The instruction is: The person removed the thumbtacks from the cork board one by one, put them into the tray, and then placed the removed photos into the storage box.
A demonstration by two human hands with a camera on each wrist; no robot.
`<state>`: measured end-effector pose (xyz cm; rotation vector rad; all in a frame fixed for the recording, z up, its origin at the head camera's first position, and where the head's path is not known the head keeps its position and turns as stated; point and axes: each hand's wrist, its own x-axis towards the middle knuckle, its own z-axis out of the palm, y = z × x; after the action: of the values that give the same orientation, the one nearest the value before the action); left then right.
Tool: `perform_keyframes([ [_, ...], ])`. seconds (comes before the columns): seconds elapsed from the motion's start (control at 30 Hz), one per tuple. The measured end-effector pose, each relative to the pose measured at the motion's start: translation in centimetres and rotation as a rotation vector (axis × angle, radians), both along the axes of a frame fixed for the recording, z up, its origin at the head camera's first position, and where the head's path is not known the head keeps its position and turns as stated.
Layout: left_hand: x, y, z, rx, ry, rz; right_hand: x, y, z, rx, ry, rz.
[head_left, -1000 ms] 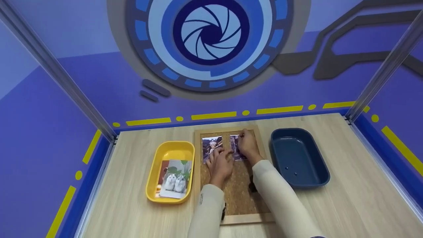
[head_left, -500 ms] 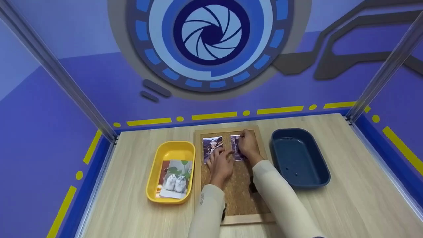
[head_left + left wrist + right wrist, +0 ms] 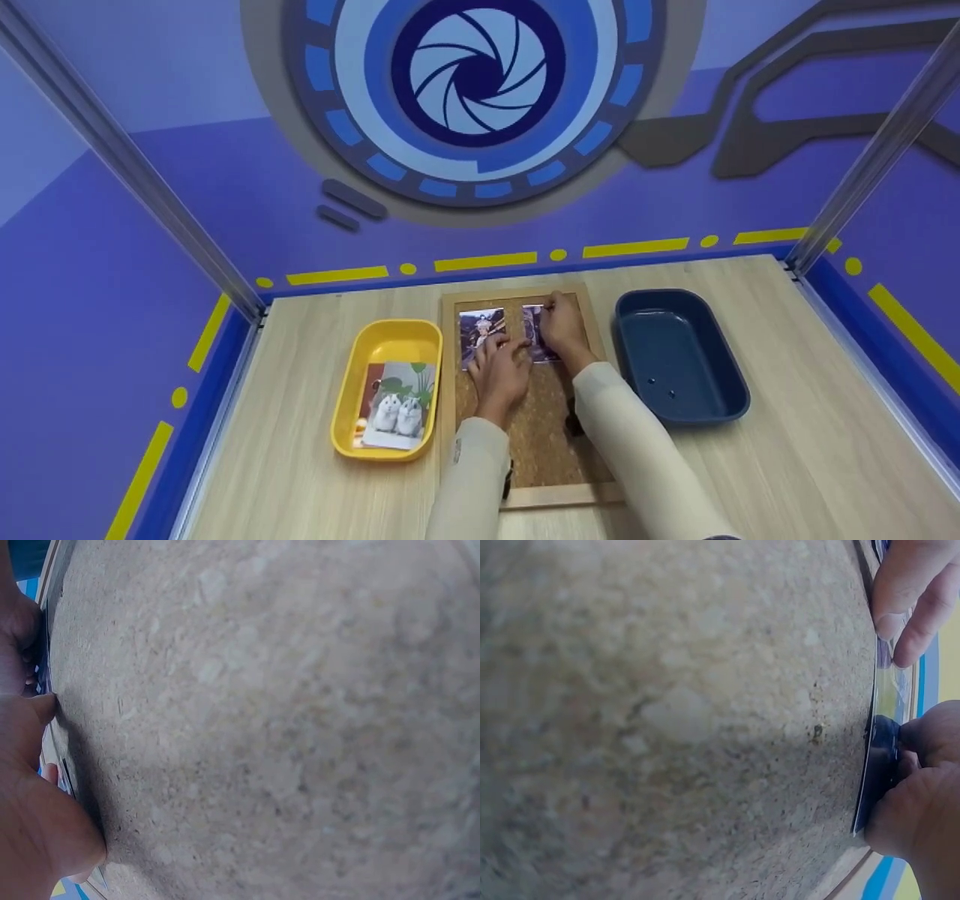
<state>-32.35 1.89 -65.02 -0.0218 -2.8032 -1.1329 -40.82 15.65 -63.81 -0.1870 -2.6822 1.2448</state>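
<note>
A wood-framed cork board lies on the table with two photos near its far end. My left hand rests with spread fingers over the near edge of the left photo, its thumb reaching to the right photo. At that right photo's far right corner, my right hand has its fingers curled, tips close together. Whether they pinch something small I cannot tell. In the right wrist view, the right hand touches the dark, glossy photo, whose edge stands slightly off the cork.
A yellow tray left of the board holds several photos, the top one showing two hamsters. To the right, a dark blue tray contains two small dark pieces. Printed wall panels enclose the table.
</note>
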Motion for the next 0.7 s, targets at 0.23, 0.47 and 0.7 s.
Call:
perform_keyframes([
  [0.23, 0.31, -0.03, 0.53, 0.02, -0.009, 0.002, 0.06, -0.07, 0.08, -0.003, 0.001, 0.009],
  [0.47, 0.29, -0.16, 0.21, 0.006, -0.008, -0.007, 0.15, -0.06, 0.02, -0.002, -0.014, 0.005],
  [0.7, 0.02, -0.03, -0.17, 0.013, -0.014, -0.008, 0.13, -0.01, 0.37, -0.02, -0.087, -0.007],
])
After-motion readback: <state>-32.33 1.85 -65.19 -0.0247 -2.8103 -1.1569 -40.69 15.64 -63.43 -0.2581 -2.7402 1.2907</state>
